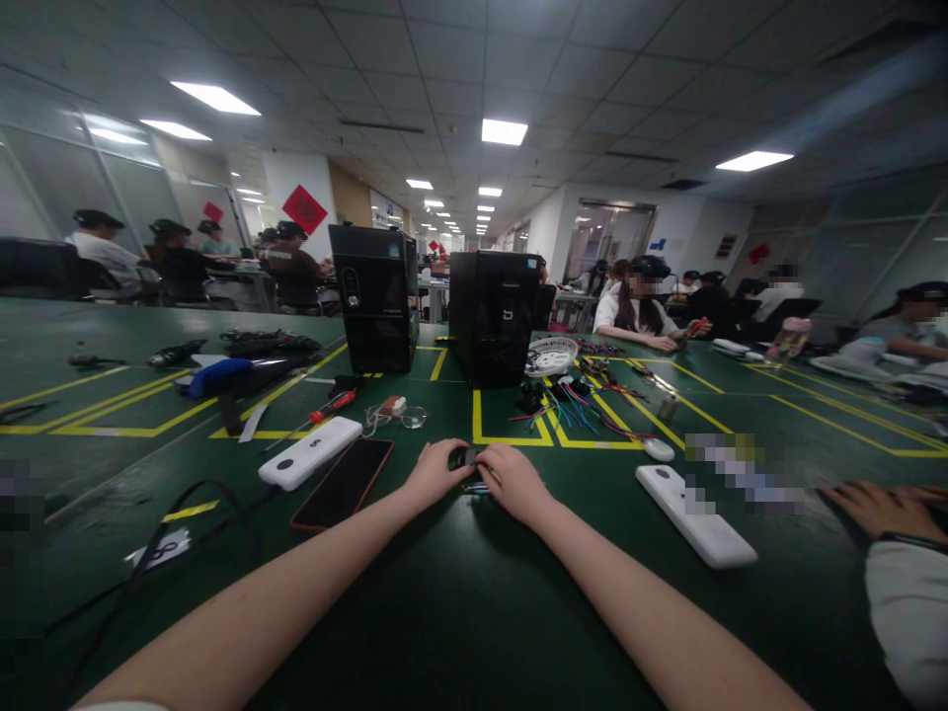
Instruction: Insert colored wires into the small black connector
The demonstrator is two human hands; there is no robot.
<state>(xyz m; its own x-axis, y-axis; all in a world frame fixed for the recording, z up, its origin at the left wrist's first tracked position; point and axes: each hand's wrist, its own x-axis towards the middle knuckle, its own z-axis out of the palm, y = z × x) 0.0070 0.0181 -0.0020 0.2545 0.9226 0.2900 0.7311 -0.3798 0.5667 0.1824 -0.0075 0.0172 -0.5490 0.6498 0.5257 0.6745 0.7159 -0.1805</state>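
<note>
Green worktop (474, 612), a small dark piece (465, 457) held between 2 hands

The small dark piece sits straight ahead of the wearer, just above the worktop, pinched at its near-left side by the fingers of the left hand (436, 474). The fingers of the right hand (514, 479) are bent and closed on its other end. The 2-sided hold probably steadies something too small for a full fist; the fingers cover so much of it that its exact kind cannot be told. Both forearms reach inward, which brings the work to the middle of the view. Some thin pieces (478, 488) lie just below the right hand, partly hidden by it.

To the left, a phone (345, 484) lies beside a white box (311, 453), apart from the hands, seemingly to leave the elbows room. A red-handled screwdriver (333, 406) and eyeglasses (413, 418) lie farther out, perhaps parked within reach.

Beyond, 2 black computer towers (376, 296) stand upright, likely set back because of their bulk. Yellow tape (514, 440) marks out areas on the worktop, presumably to give things set places; loose coloured cables (578, 403) spread across some of it, near a white basket (552, 356). At the far right, a co-worker's hand (881, 509) rests well apart from the wearer's own.
</note>
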